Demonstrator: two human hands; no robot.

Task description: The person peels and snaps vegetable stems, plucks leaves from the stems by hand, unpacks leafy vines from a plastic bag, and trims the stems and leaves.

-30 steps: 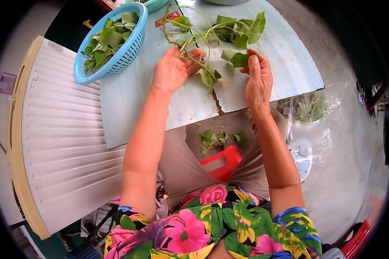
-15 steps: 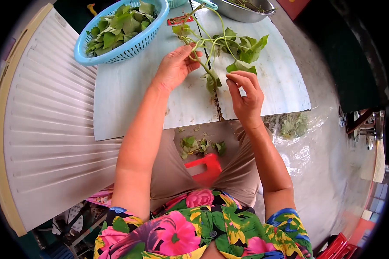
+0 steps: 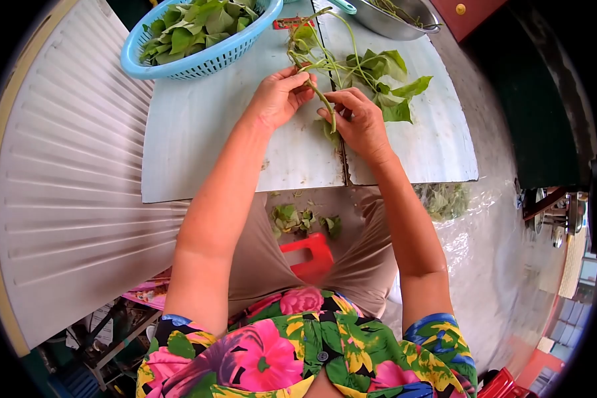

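A leafy green vine (image 3: 323,101) with thin, looping stalks lies over the table, its stem raised between my two hands. My left hand (image 3: 276,97) is closed in a pinch around the stem. My right hand (image 3: 363,125) is closed at the stem's lower end, fingertips pressed against it; exactly what sits between them is partly hidden. Broad green leaves (image 3: 397,99) spread on the table just beyond my right hand. A small leaf hangs under the stem, half covered.
A blue plastic basket (image 3: 209,64) heaped with leaves (image 3: 202,26) stands at the table's (image 3: 212,149) back left. At the back right is a metal bowl (image 3: 411,30) with stems. Below, a red stool (image 3: 315,255) and leaf scraps (image 3: 292,219) lie between my legs.
My right hand has moved left and inward from beside the leaves to the vine's stem. My left hand keeps its hold. The view has shifted slightly.
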